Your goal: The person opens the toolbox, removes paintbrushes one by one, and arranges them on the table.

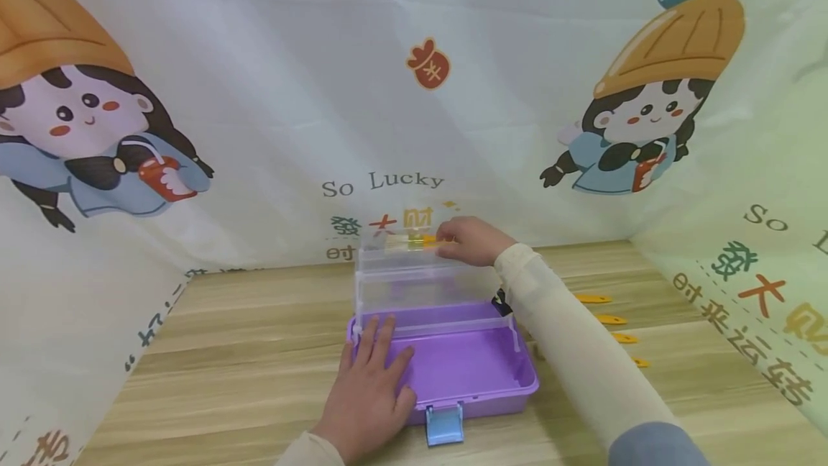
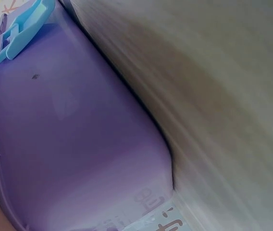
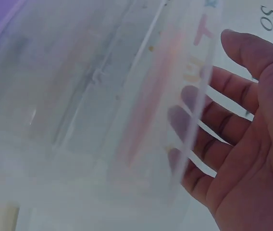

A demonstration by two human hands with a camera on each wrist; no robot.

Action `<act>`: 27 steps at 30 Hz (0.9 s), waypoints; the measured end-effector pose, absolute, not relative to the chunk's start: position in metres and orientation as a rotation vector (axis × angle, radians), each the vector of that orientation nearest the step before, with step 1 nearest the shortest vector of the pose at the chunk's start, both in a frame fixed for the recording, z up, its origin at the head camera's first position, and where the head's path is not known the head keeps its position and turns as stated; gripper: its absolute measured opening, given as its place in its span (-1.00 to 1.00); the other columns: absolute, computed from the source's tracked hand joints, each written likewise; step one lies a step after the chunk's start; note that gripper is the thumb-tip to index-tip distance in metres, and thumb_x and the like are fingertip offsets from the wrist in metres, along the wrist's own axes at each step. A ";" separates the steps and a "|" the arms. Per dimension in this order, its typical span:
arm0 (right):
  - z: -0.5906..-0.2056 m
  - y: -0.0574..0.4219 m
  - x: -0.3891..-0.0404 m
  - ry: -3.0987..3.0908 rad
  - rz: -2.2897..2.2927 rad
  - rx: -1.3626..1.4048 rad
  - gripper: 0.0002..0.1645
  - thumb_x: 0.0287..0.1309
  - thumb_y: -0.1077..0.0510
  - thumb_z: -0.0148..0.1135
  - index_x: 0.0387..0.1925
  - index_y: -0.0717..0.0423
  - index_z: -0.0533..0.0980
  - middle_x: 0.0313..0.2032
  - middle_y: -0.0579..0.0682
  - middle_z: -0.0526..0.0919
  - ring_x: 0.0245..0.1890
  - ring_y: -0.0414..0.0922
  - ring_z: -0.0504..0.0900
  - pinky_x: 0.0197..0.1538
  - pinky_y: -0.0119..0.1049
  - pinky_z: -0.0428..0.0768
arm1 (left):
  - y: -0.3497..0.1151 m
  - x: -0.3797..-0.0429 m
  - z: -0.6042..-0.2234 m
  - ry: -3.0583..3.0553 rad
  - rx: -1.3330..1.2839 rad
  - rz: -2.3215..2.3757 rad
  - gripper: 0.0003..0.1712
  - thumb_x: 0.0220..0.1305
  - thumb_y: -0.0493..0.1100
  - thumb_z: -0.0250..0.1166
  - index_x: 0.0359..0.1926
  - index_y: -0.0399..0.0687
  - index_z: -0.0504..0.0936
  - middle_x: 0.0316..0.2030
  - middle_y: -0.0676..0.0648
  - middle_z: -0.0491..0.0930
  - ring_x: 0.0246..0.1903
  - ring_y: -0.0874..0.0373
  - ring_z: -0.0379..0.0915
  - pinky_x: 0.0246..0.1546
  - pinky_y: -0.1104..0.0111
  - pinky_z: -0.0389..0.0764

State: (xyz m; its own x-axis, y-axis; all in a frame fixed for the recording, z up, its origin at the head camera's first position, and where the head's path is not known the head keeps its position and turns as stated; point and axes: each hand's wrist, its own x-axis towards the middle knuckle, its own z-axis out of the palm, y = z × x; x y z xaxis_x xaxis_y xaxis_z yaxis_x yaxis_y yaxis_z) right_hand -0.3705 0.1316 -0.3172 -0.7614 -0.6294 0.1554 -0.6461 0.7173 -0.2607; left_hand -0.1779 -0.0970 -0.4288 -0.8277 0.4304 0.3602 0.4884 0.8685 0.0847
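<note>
A purple box (image 1: 479,401) stands on the table with its translucent lid (image 1: 427,290) raised at the back and a light-blue latch (image 1: 445,426) hanging at the front. Spread over the box's left rim and inside is my left hand (image 1: 365,387), fingers straight. Up at the lid's top edge, my right hand (image 1: 475,239) grips the lid; in the right wrist view its fingertips (image 3: 179,115) show through the plastic. Beside those fingers a brush (image 1: 410,241) with pale bristles and an orange handle overlaps the lid's upper part.
Several orange handles (image 1: 594,299) lie on the wooden table (image 1: 259,351) right of the box, partly hidden by my right forearm. A printed white curtain (image 1: 504,121) closes off the back and both sides, close behind the lid.
</note>
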 end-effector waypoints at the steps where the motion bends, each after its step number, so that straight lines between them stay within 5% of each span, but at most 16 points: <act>1: -0.319 0.129 -0.372 -2.865 0.470 1.058 -0.63 0.30 0.00 0.21 -0.03 0.18 0.62 -0.08 0.06 0.68 -0.04 0.01 0.62 0.11 -0.09 0.52 | -0.098 -0.178 -0.429 -2.708 -0.687 -0.244 -0.41 0.27 0.04 0.09 0.27 -0.02 0.57 0.49 -0.27 0.05 0.49 -0.23 -0.19 0.33 -0.26 0.05; 7: -0.330 0.114 -0.383 -2.869 0.514 1.026 -0.54 0.30 0.00 0.21 0.10 0.22 0.56 0.01 0.12 0.65 0.04 0.04 0.59 0.17 -0.09 0.50 | -0.099 -0.178 -0.427 -2.707 -0.682 -0.230 -0.42 0.28 0.05 0.07 0.26 -0.03 0.57 0.50 -0.27 0.05 0.50 -0.23 -0.20 0.33 -0.25 0.05; 18: -0.351 0.107 -0.387 -2.844 0.772 0.957 -0.72 0.27 0.05 0.21 -0.07 0.09 0.64 -0.13 -0.02 0.69 -0.09 -0.07 0.61 0.05 -0.13 0.54 | -0.097 -0.177 -0.430 -2.714 -0.672 -0.248 -0.42 0.26 0.05 0.10 0.26 -0.01 0.58 0.50 -0.25 0.04 0.50 -0.21 -0.20 0.34 -0.25 0.04; 27: -0.351 0.105 -0.389 -2.865 0.717 0.955 -0.66 0.25 0.04 0.21 -0.02 0.12 0.62 -0.11 0.01 0.66 -0.08 -0.06 0.59 0.05 -0.13 0.54 | -0.097 -0.175 -0.427 -2.729 -0.663 -0.251 -0.42 0.27 0.04 0.06 0.26 -0.04 0.58 0.50 -0.26 0.06 0.50 -0.21 -0.20 0.34 -0.25 0.05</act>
